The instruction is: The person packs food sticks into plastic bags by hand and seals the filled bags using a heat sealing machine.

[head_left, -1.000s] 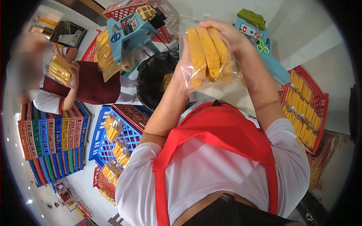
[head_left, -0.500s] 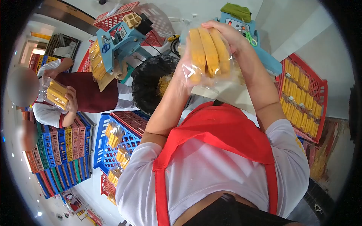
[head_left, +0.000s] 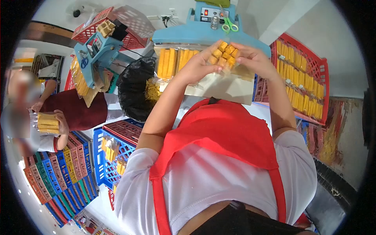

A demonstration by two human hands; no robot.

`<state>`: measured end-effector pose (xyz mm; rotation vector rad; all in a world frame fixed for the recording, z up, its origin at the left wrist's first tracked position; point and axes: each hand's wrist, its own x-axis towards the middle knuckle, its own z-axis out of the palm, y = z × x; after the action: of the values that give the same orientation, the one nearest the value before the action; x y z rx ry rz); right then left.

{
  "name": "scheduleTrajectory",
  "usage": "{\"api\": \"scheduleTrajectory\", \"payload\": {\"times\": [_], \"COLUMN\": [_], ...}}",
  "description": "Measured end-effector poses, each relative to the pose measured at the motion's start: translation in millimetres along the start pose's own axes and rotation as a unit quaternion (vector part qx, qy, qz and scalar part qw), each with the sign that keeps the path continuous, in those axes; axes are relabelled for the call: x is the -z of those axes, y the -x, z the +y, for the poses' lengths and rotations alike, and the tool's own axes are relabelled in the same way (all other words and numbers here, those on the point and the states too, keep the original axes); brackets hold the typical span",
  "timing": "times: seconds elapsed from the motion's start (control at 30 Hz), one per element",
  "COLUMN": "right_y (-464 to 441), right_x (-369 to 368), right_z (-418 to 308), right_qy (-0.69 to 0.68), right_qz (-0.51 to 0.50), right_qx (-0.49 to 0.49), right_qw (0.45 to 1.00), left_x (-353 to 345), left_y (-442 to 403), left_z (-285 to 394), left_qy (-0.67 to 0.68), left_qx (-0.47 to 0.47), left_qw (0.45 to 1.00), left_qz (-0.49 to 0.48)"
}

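Observation:
A clear plastic bag of thick yellow sticks (head_left: 224, 55) is between my two hands, its cut ends facing me. My left hand (head_left: 197, 66) grips the left side, and my right hand (head_left: 256, 60) wraps the right side with the thumb near the stick ends. Both hands are above a pale work surface (head_left: 219, 89) in front of a light-blue sealing machine (head_left: 188, 35). Beside my left hand, filled bags of yellow sticks (head_left: 167, 64) lie along the machine's front edge. Green-handled scissors (head_left: 229, 26) rest on the machine.
A red crate (head_left: 321, 78) of bagged sticks stands right. Left are a black-lined bin (head_left: 129, 90) with yellow scraps, a second blue sealer (head_left: 92, 55) and a blue crate (head_left: 100, 168). A co-worker in a maroon apron (head_left: 78, 109) holds bagged sticks (head_left: 47, 123).
The bag in my hands has moved lower and turned, from its long side showing to its stick ends facing me. My view has shifted, bringing the sealer and the bags in front of it into sight.

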<state>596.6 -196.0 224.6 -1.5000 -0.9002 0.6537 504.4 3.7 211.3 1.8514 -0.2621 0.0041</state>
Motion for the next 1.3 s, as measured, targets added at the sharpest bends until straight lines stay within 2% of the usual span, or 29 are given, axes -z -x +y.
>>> {"api": "scheduleTrajectory", "payload": {"times": [0.07,0.1,0.13,0.2,0.27,0.3,0.37,0.4,0.43,0.47,0.5,0.57,0.6,0.67,0.7,0.73,0.77,0.8,0.9,0.97,1.0,1.03,1.07,1.1,1.13,1.2,1.23,1.3], "right_y": [13.2,18.0,21.8,26.1,26.8,28.0,30.1,30.6,31.3,32.3,34.1,38.6,39.7,40.9,39.8,37.7,36.6,36.1,37.8,38.5,39.0,39.6,39.6,39.9,40.5,40.4,42.0,42.1], "right_x": [1.1,-1.0,-2.8,-4.2,-7.2,-10.9,-17.6,-17.0,-16.2,-15.4,-13.8,-8.9,-7.3,-5.3,-7.1,-10.3,-12.2,-12.8,-19.8,-25.3,-25.2,-23.9,-22.5,-21.6,-21.2,-22.1,-23.2,-25.0], "right_z": [24.6,35.5,45.8,59.5,63.1,60.0,46.6,43.0,40.4,37.1,30.9,17.8,14.9,12.3,12.7,13.0,13.2,13.8,12.3,5.4,6.1,7.6,9.0,10.9,13.2,8.9,1.2,0.0], "right_qy": [-0.034,-0.038,-0.004,0.027,0.077,0.073,-0.021,-0.025,0.079,0.182,0.178,0.233,0.231,0.109,0.108,0.064,0.021,0.023,0.062,0.138,0.14,0.103,0.067,0.068,0.114,0.161,0.09,0.02], "right_qz": [0.038,0.044,0.076,0.115,0.169,0.174,0.224,0.227,0.223,0.216,0.218,0.118,0.118,0.064,0.063,0.091,0.118,0.115,0.142,0.234,0.233,0.189,0.144,0.143,0.136,0.125,0.101,0.074], "right_qx": [-0.102,-0.104,-0.069,-0.035,0.015,0.014,0.006,0.006,0.03,0.054,0.052,0.012,0.009,-0.075,-0.077,-0.1,-0.122,-0.122,-0.101,-0.122,-0.122,-0.128,-0.134,-0.133,-0.037,0.06,0.037,0.012], "right_qw": [0.993,0.993,0.995,0.992,0.983,0.982,0.974,0.974,0.971,0.958,0.958,0.965,0.966,0.989,0.989,0.989,0.985,0.986,0.983,0.955,0.955,0.968,0.978,0.978,0.983,0.977,0.99,0.997], "left_x": [-13.5,-18.8,-22.9,-27.3,-27.6,-27.2,-26.8,-25.9,-24.2,-21.8,-19.3,-15.5,-15.5,-17.9,-19.1,-20.7,-22.3,-22.4,-18.4,-18.3,-18.6,-18.1,-16.7,-15.6,-15.3,-14.7,-14.1,-12.0], "left_y": [-8.9,-11.8,-14.0,-19.2,-21.2,-21.1,-21.1,-20.5,-19.2,-17.5,-15.8,-10.0,-7.5,-9.0,-10.9,-13.2,-16.0,-17.8,-11.9,-8.7,-7.0,-4.8,-3.1,-1.9,-0.3,2.1,2.0,-1.0], "left_z": [-25.5,-33.0,-40.3,-42.7,-36.7,-29.6,-19.4,-15.6,-13.3,-11.7,-10.0,-4.3,-2.7,-4.2,-5.8,-9.1,-12.1,-13.3,-10.4,-11.2,-11.0,-8.8,-4.5,-2.2,-3.6,-5.9,-6.0,0.8], "left_qy": [0.034,0.063,0.063,0.181,0.211,0.243,0.213,0.185,0.183,0.099,0.014,0.012,0.011,0.042,0.07,0.072,0.109,0.146,0.137,0.16,0.182,0.183,0.169,0.153,0.154,0.204,0.206,0.197], "left_qx": [0.016,0.03,0.031,0.1,0.099,0.096,0.08,0.061,0.065,0.026,-0.014,0.029,0.069,0.093,0.113,0.113,0.158,0.202,0.231,0.215,0.197,0.195,0.178,0.16,0.159,0.122,0.121,0.16], "left_qw": [0.999,0.998,0.998,0.978,0.972,0.964,0.972,0.977,0.978,0.991,0.995,0.996,0.995,0.993,0.99,0.99,0.979,0.965,0.956,0.955,0.953,0.953,0.966,0.975,0.975,0.971,0.971,0.965], "left_qz": [-0.004,-0.002,-0.009,0.02,0.032,0.051,0.065,0.084,0.082,0.089,0.094,0.078,0.065,0.054,0.043,0.044,0.065,0.085,0.118,0.13,0.142,0.143,0.086,0.029,0.031,-0.016,-0.013,-0.068]}}
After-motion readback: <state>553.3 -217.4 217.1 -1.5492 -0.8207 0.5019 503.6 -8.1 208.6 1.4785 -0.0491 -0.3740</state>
